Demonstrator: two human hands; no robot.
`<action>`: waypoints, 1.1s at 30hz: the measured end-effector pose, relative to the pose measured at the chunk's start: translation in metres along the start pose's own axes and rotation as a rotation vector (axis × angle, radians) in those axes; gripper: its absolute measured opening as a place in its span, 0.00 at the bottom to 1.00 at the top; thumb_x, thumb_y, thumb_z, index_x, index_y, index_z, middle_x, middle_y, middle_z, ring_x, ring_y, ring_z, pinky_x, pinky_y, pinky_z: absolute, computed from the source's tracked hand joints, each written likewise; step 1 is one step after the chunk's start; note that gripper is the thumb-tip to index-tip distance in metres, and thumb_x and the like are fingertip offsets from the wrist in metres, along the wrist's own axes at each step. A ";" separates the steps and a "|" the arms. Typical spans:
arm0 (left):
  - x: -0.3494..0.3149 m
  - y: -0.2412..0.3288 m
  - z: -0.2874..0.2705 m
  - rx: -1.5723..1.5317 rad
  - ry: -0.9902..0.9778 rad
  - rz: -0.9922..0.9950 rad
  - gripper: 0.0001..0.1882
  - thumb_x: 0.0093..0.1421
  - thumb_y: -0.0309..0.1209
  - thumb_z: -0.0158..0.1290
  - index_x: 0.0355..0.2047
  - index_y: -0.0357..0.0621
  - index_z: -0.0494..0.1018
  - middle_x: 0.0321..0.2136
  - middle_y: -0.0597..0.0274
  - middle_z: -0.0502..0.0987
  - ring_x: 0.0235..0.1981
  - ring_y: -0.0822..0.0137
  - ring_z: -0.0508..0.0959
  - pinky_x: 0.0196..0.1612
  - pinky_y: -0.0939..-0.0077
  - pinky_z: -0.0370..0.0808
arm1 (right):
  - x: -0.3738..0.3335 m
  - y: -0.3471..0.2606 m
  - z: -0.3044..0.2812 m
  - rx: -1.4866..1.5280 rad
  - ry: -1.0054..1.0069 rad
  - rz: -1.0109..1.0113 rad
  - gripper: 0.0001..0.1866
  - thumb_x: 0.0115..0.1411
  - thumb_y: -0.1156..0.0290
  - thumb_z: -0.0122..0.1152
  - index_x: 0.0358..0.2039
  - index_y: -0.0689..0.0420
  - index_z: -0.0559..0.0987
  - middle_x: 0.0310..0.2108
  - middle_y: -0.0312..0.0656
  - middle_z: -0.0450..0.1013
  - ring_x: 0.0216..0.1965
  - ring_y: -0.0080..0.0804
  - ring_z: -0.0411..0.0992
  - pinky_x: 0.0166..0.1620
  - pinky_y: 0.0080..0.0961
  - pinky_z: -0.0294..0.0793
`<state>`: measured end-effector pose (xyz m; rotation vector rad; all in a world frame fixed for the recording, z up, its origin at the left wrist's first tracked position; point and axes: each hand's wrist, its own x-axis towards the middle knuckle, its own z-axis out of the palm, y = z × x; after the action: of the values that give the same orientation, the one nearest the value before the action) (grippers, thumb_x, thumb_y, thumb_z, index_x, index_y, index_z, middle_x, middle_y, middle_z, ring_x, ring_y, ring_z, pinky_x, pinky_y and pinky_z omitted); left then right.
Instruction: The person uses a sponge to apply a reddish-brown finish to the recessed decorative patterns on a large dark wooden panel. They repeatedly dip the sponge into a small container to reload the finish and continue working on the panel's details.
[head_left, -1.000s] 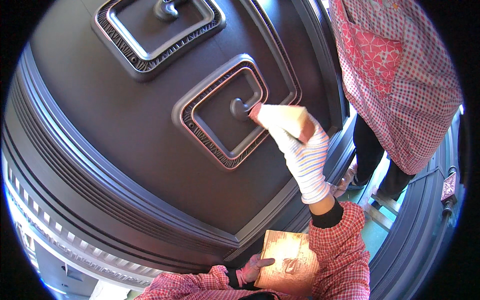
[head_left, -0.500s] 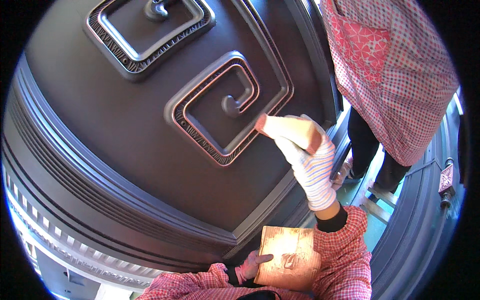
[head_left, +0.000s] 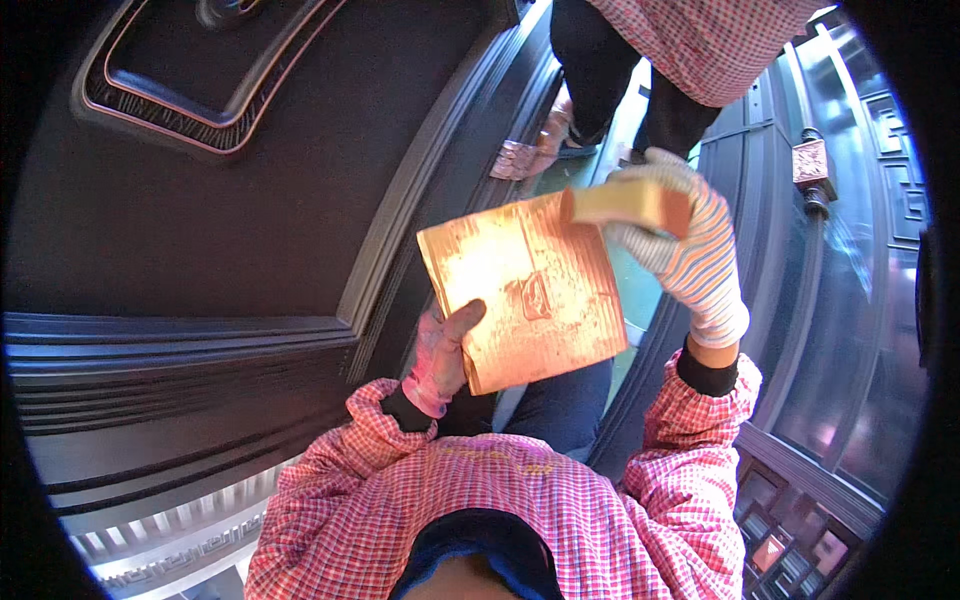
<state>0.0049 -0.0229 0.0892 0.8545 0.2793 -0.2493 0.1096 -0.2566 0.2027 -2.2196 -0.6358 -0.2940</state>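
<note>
My bare left hand (head_left: 438,362), smudged with pink colour, grips the lower left edge of a cardboard sheet (head_left: 575,330), its thumb lying on top. Copper-coloured paint smears and a small thicker patch show on the cardboard. In a striped knit glove, my right hand (head_left: 702,262) is closed round a yellow sponge block (head_left: 630,205) with reddish-brown ends. The sponge hangs over the cardboard's upper right corner; whether it touches cannot be made out. At the left lies a dark panel (head_left: 220,230) bearing a raised scroll moulding (head_left: 190,128) with copper-tinted edges.
Another person in a checked smock (head_left: 705,45) and dark trousers stands just ahead. A dark frame with a patterned copper-coloured block (head_left: 812,165) runs along the right. Stepped dark moulding (head_left: 180,350) borders the panel on my side.
My right hand has drawn the sponge away from the scroll moulding, over to the cardboard. The left hand has raised the cardboard further forward. My view has swung right.
</note>
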 end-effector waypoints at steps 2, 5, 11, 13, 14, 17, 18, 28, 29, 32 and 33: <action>0.005 0.005 0.008 0.004 -0.020 0.010 0.29 0.56 0.33 0.53 0.55 0.34 0.57 0.49 0.52 0.69 0.47 0.62 0.74 0.51 0.68 0.71 | -0.016 0.005 0.007 -0.071 -0.003 -0.003 0.20 0.38 0.67 0.73 0.34 0.54 0.79 0.37 0.40 0.75 0.45 0.41 0.71 0.52 0.37 0.65; 0.004 0.013 0.018 -0.045 -0.016 0.000 0.28 0.57 0.31 0.53 0.55 0.34 0.58 0.49 0.52 0.69 0.47 0.61 0.74 0.50 0.67 0.72 | -0.022 -0.004 0.007 -0.097 -0.122 0.001 0.18 0.39 0.65 0.71 0.33 0.52 0.80 0.36 0.39 0.76 0.42 0.40 0.71 0.53 0.36 0.63; -0.006 0.021 0.024 -0.023 0.006 0.037 0.27 0.56 0.31 0.53 0.53 0.33 0.59 0.47 0.51 0.70 0.45 0.60 0.75 0.48 0.67 0.74 | -0.027 -0.004 0.025 -0.146 -0.265 -0.018 0.17 0.40 0.64 0.69 0.34 0.52 0.81 0.34 0.38 0.76 0.39 0.38 0.71 0.51 0.35 0.63; -0.009 0.022 0.024 -0.020 0.015 0.053 0.27 0.56 0.31 0.53 0.53 0.32 0.60 0.46 0.51 0.71 0.45 0.60 0.75 0.48 0.67 0.74 | -0.025 -0.007 0.018 -0.180 -0.239 -0.057 0.18 0.40 0.63 0.68 0.35 0.52 0.80 0.35 0.40 0.75 0.41 0.40 0.70 0.51 0.36 0.62; -0.008 0.023 0.025 -0.017 0.021 0.057 0.27 0.56 0.31 0.54 0.53 0.32 0.60 0.46 0.51 0.71 0.45 0.60 0.75 0.48 0.67 0.74 | -0.022 -0.012 0.013 -0.147 -0.239 -0.062 0.18 0.41 0.63 0.68 0.35 0.52 0.80 0.35 0.41 0.75 0.41 0.40 0.70 0.51 0.36 0.62; -0.008 0.018 0.025 -0.006 0.056 0.038 0.25 0.56 0.29 0.53 0.52 0.31 0.61 0.45 0.52 0.72 0.45 0.61 0.75 0.48 0.68 0.73 | -0.037 0.009 0.024 -0.406 -0.230 -0.221 0.19 0.39 0.60 0.67 0.35 0.50 0.80 0.36 0.38 0.74 0.43 0.41 0.69 0.52 0.38 0.62; -0.008 0.015 0.029 0.011 0.070 0.090 0.23 0.56 0.28 0.52 0.51 0.31 0.63 0.45 0.54 0.72 0.45 0.62 0.75 0.49 0.68 0.72 | -0.034 0.015 0.023 -0.324 -0.233 -0.240 0.20 0.39 0.60 0.66 0.36 0.49 0.80 0.36 0.36 0.74 0.43 0.42 0.69 0.52 0.38 0.62; -0.010 0.016 0.015 0.035 0.111 0.053 0.25 0.56 0.28 0.52 0.52 0.30 0.62 0.46 0.51 0.72 0.44 0.60 0.75 0.50 0.67 0.72 | 0.026 0.004 0.006 -0.135 -0.093 -0.263 0.21 0.41 0.52 0.65 0.35 0.49 0.80 0.34 0.42 0.74 0.45 0.44 0.68 0.52 0.40 0.62; -0.014 0.014 0.009 0.094 0.128 0.038 0.25 0.56 0.28 0.52 0.53 0.31 0.62 0.46 0.52 0.72 0.44 0.61 0.75 0.50 0.68 0.71 | 0.036 0.011 0.017 -0.070 0.056 -0.266 0.20 0.41 0.54 0.67 0.35 0.49 0.80 0.33 0.42 0.74 0.45 0.45 0.68 0.51 0.40 0.62; -0.014 -0.011 -0.032 0.166 0.122 -0.097 0.25 0.55 0.29 0.54 0.52 0.33 0.63 0.46 0.55 0.73 0.44 0.63 0.75 0.50 0.69 0.71 | 0.091 0.000 0.018 0.225 0.250 -0.097 0.21 0.40 0.64 0.72 0.37 0.55 0.78 0.33 0.43 0.75 0.38 0.38 0.74 0.45 0.31 0.71; -0.016 -0.021 -0.041 0.183 0.096 -0.116 0.25 0.55 0.29 0.54 0.52 0.34 0.64 0.46 0.56 0.73 0.44 0.64 0.75 0.50 0.69 0.71 | 0.109 0.003 0.020 0.323 0.323 -0.078 0.21 0.42 0.66 0.72 0.37 0.58 0.78 0.34 0.43 0.76 0.36 0.35 0.75 0.43 0.29 0.73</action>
<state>-0.0226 -0.0030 0.0545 1.0339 0.4007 -0.3464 0.2032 -0.2050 0.2313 -1.7919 -0.5496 -0.5381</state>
